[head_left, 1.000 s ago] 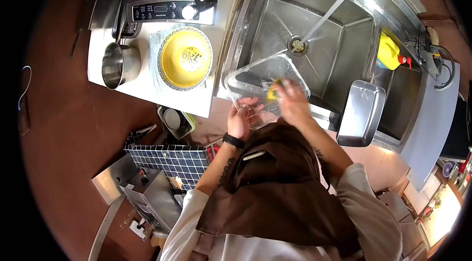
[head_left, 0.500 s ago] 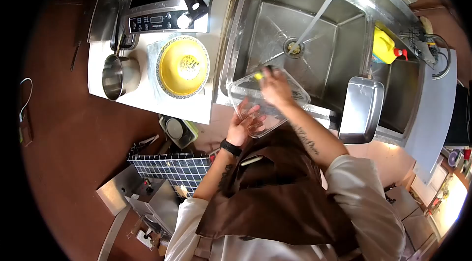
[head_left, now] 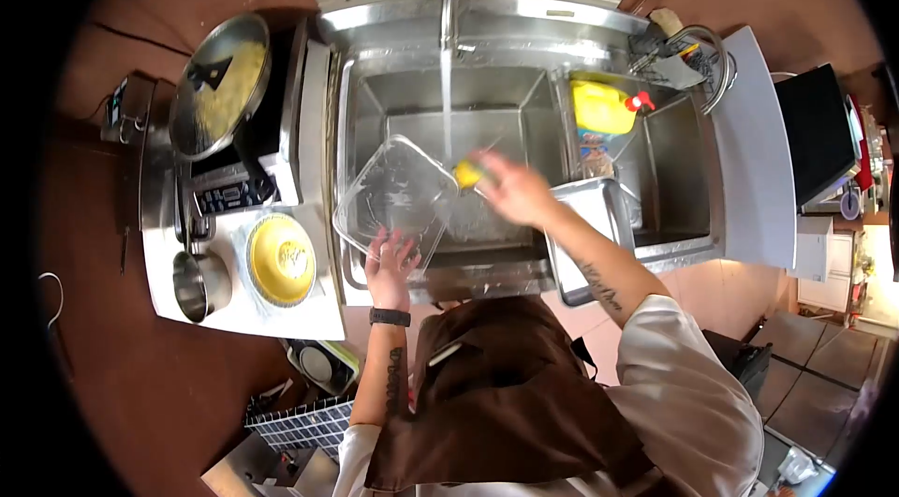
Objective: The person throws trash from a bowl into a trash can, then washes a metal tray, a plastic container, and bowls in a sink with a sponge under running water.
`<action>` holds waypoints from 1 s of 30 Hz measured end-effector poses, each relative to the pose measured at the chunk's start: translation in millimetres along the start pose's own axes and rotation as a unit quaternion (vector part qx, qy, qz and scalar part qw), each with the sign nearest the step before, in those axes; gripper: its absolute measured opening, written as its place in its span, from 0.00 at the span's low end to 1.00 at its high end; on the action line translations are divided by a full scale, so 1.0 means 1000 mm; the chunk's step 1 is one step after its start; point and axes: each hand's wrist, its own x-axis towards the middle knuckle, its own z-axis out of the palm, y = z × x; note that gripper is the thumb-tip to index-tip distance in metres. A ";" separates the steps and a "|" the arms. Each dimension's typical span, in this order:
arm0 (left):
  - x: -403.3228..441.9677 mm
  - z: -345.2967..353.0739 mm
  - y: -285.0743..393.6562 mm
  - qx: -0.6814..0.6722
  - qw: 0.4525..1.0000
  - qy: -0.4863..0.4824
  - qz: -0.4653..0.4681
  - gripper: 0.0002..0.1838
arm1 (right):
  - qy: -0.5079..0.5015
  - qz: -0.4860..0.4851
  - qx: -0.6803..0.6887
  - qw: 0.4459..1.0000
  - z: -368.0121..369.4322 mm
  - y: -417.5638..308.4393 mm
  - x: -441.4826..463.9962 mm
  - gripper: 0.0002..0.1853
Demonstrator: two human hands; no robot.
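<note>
My left hand (head_left: 390, 265) grips the near side of a clear plastic container (head_left: 393, 186), its fingers showing through the wall. The container is tilted over the left basin of the steel sink (head_left: 541, 146), with whitish smears or suds on it. In my right hand (head_left: 517, 192), slightly blurred, is a yellow sponge (head_left: 466, 173) with a darker side, just at the container's right edge. Water runs from the tap (head_left: 449, 14) into the basin behind the sponge.
A steel tray (head_left: 567, 258) rests across the sink's front edge, partly under my right forearm. A yellow bottle (head_left: 602, 108) with a red top stands by the right basin. At left are a pan (head_left: 225, 89) on a cooker, a steel pot (head_left: 201, 286) and a yellow bowl (head_left: 281, 258).
My view has turned and shifted. The container has moved from the sink's front edge further over the left basin. My right hand with the sponge has moved off the container's surface to its right edge.
</note>
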 end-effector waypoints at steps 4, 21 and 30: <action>0.038 0.030 -0.031 0.020 0.999 0.050 -0.005 0.21 | 0.161 0.030 -0.139 0.977 -0.086 0.135 0.065 0.21; 0.173 0.142 -0.074 0.449 0.887 0.088 0.056 0.16 | -0.101 0.325 0.473 0.813 0.062 0.061 0.172 0.16; 0.250 0.162 -0.057 0.596 0.710 -0.065 0.369 0.14 | -0.122 0.292 0.526 0.790 0.043 0.035 0.201 0.14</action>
